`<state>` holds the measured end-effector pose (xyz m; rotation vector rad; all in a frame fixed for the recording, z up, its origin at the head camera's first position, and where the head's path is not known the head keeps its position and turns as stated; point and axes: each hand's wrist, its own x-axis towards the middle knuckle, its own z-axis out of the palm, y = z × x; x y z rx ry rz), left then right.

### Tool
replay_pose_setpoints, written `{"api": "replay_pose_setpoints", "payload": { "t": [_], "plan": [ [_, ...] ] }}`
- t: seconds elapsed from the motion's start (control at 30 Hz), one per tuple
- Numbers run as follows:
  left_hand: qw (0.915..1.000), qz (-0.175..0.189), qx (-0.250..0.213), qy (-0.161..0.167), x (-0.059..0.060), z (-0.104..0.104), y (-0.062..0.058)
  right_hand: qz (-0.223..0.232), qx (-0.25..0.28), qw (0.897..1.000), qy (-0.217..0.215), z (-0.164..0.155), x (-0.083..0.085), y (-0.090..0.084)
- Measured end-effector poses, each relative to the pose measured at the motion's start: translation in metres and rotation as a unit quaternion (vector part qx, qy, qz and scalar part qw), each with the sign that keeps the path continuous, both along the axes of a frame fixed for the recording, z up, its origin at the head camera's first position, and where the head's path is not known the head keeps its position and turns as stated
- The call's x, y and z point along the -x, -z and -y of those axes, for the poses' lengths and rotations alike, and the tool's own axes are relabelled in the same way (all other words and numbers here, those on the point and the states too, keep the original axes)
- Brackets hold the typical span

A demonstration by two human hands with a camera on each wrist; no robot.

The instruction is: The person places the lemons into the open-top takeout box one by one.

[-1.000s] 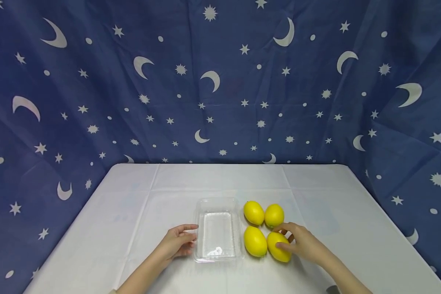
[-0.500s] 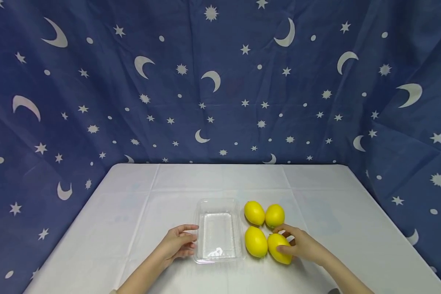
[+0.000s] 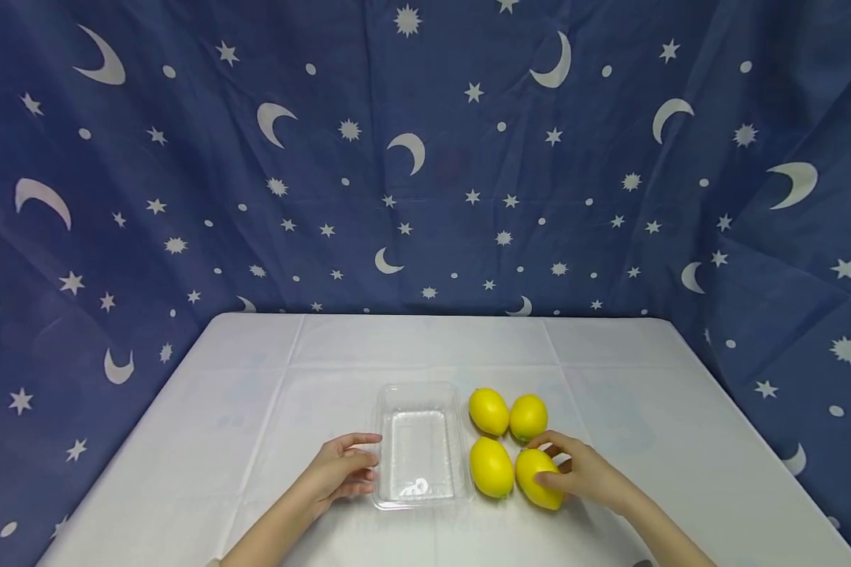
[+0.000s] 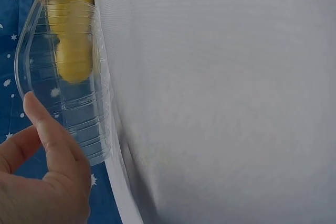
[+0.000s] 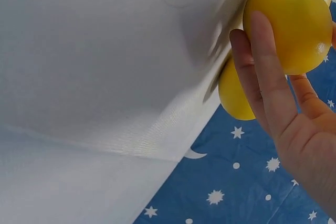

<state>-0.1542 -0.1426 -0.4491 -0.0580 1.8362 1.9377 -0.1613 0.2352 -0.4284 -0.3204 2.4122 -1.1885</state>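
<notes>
My right hand (image 3: 590, 476) has its thumb and fingers around a yellow lemon (image 3: 537, 482), the near right one of several lemons set in two rows. Seen from the right wrist, that lemon (image 5: 287, 24) sits between the thumb and fingers, with another lemon (image 5: 234, 92) behind the fingers. A clear plastic box (image 3: 418, 457), with no lid on it, stands left of the lemons. At its left side is my left hand (image 3: 336, 474), fingers loosely extended and fingertips right at the rim. In the left wrist view the thumb tip meets the box's rim (image 4: 20, 61).
Beside the box lies the near left lemon (image 3: 492, 468). Two more lemons, one at left (image 3: 488, 411) and one at right (image 3: 528, 417), form the back row. White cloth covers the table (image 3: 425, 346). A blue curtain (image 3: 440, 79) with moons and stars hangs behind.
Both hands stay nearly where they were; the lemon in my right hand has turned or shifted very slightly toward me. The head view has tilted a little.
</notes>
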Motion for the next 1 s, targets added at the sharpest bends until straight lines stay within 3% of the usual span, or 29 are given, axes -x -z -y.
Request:
{"api": "replay_pose_setpoints", "payload": {
  "t": [0.23, 0.53, 0.87, 1.0],
  "plan": [
    [1.0000, 0.004, 0.002, -0.004, 0.001, -0.001, -0.002, -0.007, 0.007, 1.000, 0.012, 0.001, -0.001, 0.000],
    [1.0000, 0.001, 0.004, -0.006, 0.000, -0.003, -0.002, -0.071, -0.013, 0.997, -0.006, 0.009, 0.003, -0.009],
    [0.9999, -0.001, 0.006, -0.012, -0.002, -0.002, -0.001, -0.066, 0.027, 0.997, -0.003, 0.018, 0.009, -0.022],
    [0.9999, -0.003, 0.006, -0.013, -0.002, -0.002, -0.001, -0.083, 0.028, 0.996, -0.006, 0.020, 0.013, -0.026]
  ]
}}
